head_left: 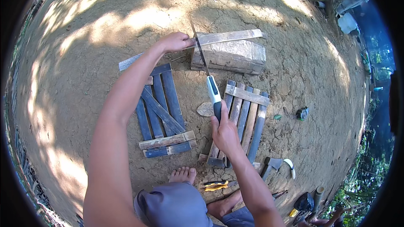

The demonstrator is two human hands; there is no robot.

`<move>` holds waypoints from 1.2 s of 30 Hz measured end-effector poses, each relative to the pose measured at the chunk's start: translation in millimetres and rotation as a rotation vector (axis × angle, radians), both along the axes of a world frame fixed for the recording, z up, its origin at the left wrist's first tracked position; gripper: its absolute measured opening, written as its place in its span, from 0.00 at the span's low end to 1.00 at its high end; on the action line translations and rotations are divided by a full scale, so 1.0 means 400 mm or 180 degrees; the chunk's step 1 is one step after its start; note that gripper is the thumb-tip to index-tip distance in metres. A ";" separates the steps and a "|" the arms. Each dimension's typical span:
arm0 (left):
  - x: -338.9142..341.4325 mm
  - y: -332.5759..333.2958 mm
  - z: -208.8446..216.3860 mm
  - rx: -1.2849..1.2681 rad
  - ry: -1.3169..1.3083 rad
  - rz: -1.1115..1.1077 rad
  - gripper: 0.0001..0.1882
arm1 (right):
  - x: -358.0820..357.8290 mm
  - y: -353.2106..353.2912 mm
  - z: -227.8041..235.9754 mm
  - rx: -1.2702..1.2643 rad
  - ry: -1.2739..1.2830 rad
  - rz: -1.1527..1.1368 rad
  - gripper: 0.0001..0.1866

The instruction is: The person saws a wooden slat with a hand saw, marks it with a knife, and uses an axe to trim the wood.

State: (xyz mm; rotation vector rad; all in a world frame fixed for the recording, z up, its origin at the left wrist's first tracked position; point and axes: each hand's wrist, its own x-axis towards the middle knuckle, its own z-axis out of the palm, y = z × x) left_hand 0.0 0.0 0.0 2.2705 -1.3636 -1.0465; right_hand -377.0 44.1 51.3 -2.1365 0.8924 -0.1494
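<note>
My right hand [227, 133] is closed round the dark grip of a handsaw [212, 90] with a pale handle. Its narrow blade points away from me and crosses a flat wooden slat [229, 37]. My left hand [176, 42] grips that slat just left of the blade. The slat's right part rests on a squared wooden block [229, 56], while its left end sticks out beyond my forearm. Two slatted panels lie nearer to me: a dark left panel [172, 94] with a diagonal strip, and a right panel [248, 96] with a crosspiece.
A tape measure [302, 113] lies right of the panels. Nearer are a hatchet head [274, 162], a curved white-handled tool [290, 168] and yellow-handled pliers [216, 186]. A dry leaf [205, 109] sits between the panels. The ground is cracked, sun-dappled dirt.
</note>
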 end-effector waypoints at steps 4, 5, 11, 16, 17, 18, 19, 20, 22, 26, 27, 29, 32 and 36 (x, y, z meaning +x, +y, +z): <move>0.018 -0.011 0.001 -0.0015 0.0168 0.0030 0.34 | 0.069 -0.038 0.015 -0.0039 0.0147 0.0042 0.34; 0.040 -0.017 0.000 -0.0093 0.0155 0.0011 0.34 | 0.089 -0.043 0.019 -0.0039 0.0224 0.0026 0.33; 0.009 0.011 -0.020 -0.0053 0.0119 0.0098 0.34 | -0.041 0.011 0.011 0.0074 0.0220 -0.0006 0.34; 0.008 -0.023 -0.003 0.0182 0.0312 0.0122 0.31 | 0.063 -0.035 0.005 -0.0007 0.0264 -0.0065 0.33; 0.004 -0.024 -0.006 0.0155 0.0343 0.0090 0.31 | 0.061 -0.034 0.002 -0.0032 0.0261 -0.0060 0.33; 0.017 -0.006 -0.014 0.0144 0.0357 0.0111 0.31 | 0.044 -0.012 0.017 0.0120 0.0280 -0.0095 0.32; 0.027 0.001 -0.015 0.0101 0.0365 0.0129 0.32 | 0.002 0.007 0.016 0.0047 0.0187 -0.0084 0.32; 0.028 0.014 -0.022 0.0109 0.0251 0.0108 0.32 | -0.048 0.030 0.005 -0.0013 0.0091 -0.0073 0.32; 0.018 0.008 -0.017 0.0061 0.0172 0.0022 0.35 | -0.056 0.035 0.022 -0.0005 -0.0021 -0.0126 0.32; 0.001 -0.001 -0.006 -0.0173 -0.0308 -0.0286 0.34 | 0.095 -0.047 0.013 -0.0086 0.0452 -0.0091 0.33; -0.007 0.010 0.003 -0.0218 -0.0504 -0.0323 0.35 | 0.099 -0.043 0.004 -0.0108 0.0474 -0.0147 0.33; -0.069 0.041 0.052 -0.0094 -0.0745 -0.0253 0.32 | 0.079 -0.048 -0.011 -0.0157 0.0595 -0.0226 0.32; -0.089 0.098 0.051 -0.0111 -0.1052 -0.0057 0.31 | 0.088 -0.031 -0.005 -0.0087 0.0360 -0.0141 0.32; -0.082 0.090 0.036 -0.0167 -0.1054 0.0178 0.32 | 0.087 -0.023 -0.003 -0.0196 0.0396 -0.0064 0.33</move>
